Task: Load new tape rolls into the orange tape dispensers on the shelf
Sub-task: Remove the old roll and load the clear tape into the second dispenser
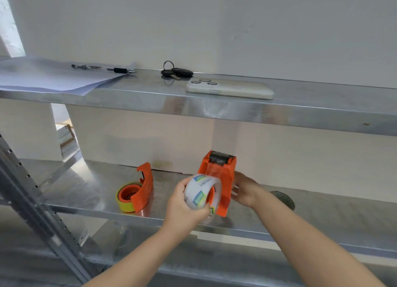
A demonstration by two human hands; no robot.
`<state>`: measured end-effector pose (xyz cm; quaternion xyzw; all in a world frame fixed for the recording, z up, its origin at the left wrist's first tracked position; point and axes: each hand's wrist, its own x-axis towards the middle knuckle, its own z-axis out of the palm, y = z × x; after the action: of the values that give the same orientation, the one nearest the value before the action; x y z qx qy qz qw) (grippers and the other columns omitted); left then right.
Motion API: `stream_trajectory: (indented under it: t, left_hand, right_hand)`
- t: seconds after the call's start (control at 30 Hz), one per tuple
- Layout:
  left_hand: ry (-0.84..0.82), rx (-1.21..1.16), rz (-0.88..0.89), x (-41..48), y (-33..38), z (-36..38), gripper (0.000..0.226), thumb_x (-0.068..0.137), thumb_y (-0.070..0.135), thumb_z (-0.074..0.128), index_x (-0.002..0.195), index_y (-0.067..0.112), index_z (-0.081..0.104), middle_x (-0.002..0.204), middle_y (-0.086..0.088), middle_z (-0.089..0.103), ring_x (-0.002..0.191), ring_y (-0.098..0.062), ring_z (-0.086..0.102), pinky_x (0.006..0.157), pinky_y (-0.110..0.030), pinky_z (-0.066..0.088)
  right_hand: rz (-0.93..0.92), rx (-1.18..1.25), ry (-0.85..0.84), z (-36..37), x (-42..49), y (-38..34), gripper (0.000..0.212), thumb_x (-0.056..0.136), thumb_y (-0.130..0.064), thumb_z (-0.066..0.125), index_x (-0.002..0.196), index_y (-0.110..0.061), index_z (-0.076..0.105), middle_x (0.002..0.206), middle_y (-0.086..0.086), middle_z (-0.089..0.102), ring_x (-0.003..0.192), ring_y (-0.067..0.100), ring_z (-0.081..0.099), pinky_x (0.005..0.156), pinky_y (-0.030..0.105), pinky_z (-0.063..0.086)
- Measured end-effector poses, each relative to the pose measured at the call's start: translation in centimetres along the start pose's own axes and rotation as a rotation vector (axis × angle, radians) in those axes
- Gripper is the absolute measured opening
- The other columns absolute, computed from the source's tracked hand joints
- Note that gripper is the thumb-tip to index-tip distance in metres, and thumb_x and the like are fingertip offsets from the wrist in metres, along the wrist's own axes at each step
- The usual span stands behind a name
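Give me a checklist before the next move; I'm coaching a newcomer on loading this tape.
1. Left hand grips the roll: ok.
2. Right hand holds the dispenser by its side: ok.
3. Dispenser rests on the shelf: ok.
4. Roll's core fully on the hub: cannot tell, the roll hides it.
5. Roll's loose end found: cannot tell.
6. Second dispenser, with its yellow roll, lies apart to the left: ok.
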<state>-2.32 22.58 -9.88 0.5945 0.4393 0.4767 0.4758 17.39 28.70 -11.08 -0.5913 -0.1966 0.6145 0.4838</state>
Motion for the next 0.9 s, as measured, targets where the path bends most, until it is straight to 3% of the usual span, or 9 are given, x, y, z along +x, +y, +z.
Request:
stream_trajectory:
  t: [0.03, 0.13, 0.2, 0.33, 0.47, 0.53, 0.63, 0.73, 0.9]
  left_hand:
    - [0.012, -0.028, -0.037, 0.3, 0.0, 0.0, 0.059, 0.058, 0.0, 0.078, 0.106, 0.027, 0.056, 0.096, 0.011, 0.066, 0.08, 0.003, 0.066, 0.062, -0.007, 0.049]
    - [0.029, -0.098, -0.142, 1.0, -0.3, -0.2, 0.047, 0.067, -0.002, 0.075, 0.095, 0.032, 0.059, 0.089, 0.009, 0.069, 0.075, -0.002, 0.067, 0.06, -0.009, 0.05]
    - [0.023, -0.153, -0.203, 1.2, -0.5, -0.3, 0.042, 0.071, 0.0, 0.074, 0.1, 0.027, 0.061, 0.088, 0.005, 0.07, 0.077, -0.008, 0.067, 0.065, -0.017, 0.052]
    - [0.011, -0.284, -0.299, 1.7, -0.7, -0.3, 0.027, 0.077, 0.001, 0.068, 0.097, 0.017, 0.063, 0.087, -0.005, 0.07, 0.083, -0.021, 0.065, 0.077, -0.032, 0.052]
    - [0.013, -0.377, -0.333, 2.5, -0.4, 0.1, 0.016, 0.082, 0.002, 0.063, 0.096, 0.009, 0.062, 0.084, -0.007, 0.066, 0.079, -0.022, 0.061, 0.073, -0.031, 0.049]
    - [0.039, -0.434, -0.351, 3.0, -0.1, 0.1, 0.015, 0.083, 0.003, 0.062, 0.097, 0.008, 0.059, 0.082, -0.006, 0.065, 0.077, -0.02, 0.061, 0.07, -0.029, 0.049]
    - [0.049, -0.497, -0.367, 3.7, 0.1, -0.1, 0.011, 0.084, 0.005, 0.061, 0.089, 0.013, 0.057, 0.083, -0.006, 0.065, 0.079, -0.02, 0.061, 0.071, -0.03, 0.048]
    - [0.052, -0.529, -0.378, 4.1, 0.1, -0.1, 0.01, 0.084, 0.006, 0.06, 0.086, 0.015, 0.056, 0.081, -0.005, 0.063, 0.079, -0.018, 0.06, 0.072, -0.03, 0.048]
    - [0.046, -0.552, -0.398, 4.6, -0.1, 0.2, 0.008, 0.084, 0.008, 0.061, 0.089, 0.013, 0.057, 0.082, -0.006, 0.063, 0.081, -0.02, 0.059, 0.076, -0.033, 0.047]
  right_hand:
    - [0.0, 0.07, -0.03, 0.1, 0.0, 0.4, 0.024, 0.087, -0.005, 0.039, 0.078, -0.019, 0.056, 0.079, 0.002, 0.053, 0.074, 0.017, 0.049, 0.069, 0.028, 0.045]
    - [0.061, 0.297, -0.102, -0.2, -0.1, 1.0, 0.025, 0.09, -0.008, 0.035, 0.08, -0.01, 0.058, 0.08, 0.01, 0.057, 0.076, 0.026, 0.053, 0.104, 0.041, 0.039]
    - [0.073, 0.371, -0.111, -0.6, -0.3, 0.9, 0.023, 0.09, -0.012, 0.038, 0.079, -0.009, 0.057, 0.08, 0.012, 0.056, 0.079, 0.028, 0.054, 0.107, 0.04, 0.036]
    - [0.041, 0.464, -0.132, -1.4, -0.6, 0.6, 0.034, 0.091, -0.031, 0.041, 0.106, -0.006, 0.059, 0.092, 0.014, 0.057, 0.081, 0.029, 0.056, 0.087, 0.041, 0.045]
    - [0.06, 0.486, -0.285, -2.0, -1.4, 0.8, 0.057, 0.088, -0.052, 0.039, 0.116, -0.006, 0.058, 0.121, 0.018, 0.06, 0.111, 0.036, 0.055, 0.099, 0.051, 0.041]
    - [0.078, 0.46, -0.293, -2.1, -1.7, 0.9, 0.055, 0.087, -0.053, 0.038, 0.113, -0.01, 0.057, 0.116, 0.017, 0.058, 0.106, 0.032, 0.055, 0.093, 0.046, 0.044]
    - [0.043, 0.29, -0.211, -2.3, -1.6, 1.5, 0.028, 0.088, -0.039, 0.04, 0.093, -0.016, 0.056, 0.091, 0.009, 0.059, 0.08, 0.023, 0.057, 0.073, 0.034, 0.049]
    - [0.013, 0.274, -0.234, -2.9, -1.9, 2.0, 0.026, 0.089, -0.037, 0.042, 0.089, -0.018, 0.06, 0.075, 0.007, 0.069, 0.077, 0.023, 0.063, 0.075, 0.038, 0.05]
    - [0.023, 0.287, -0.298, -3.1, -3.1, 2.3, 0.037, 0.087, -0.046, 0.044, 0.11, -0.018, 0.056, 0.101, 0.012, 0.067, 0.094, 0.029, 0.066, 0.083, 0.04, 0.051]
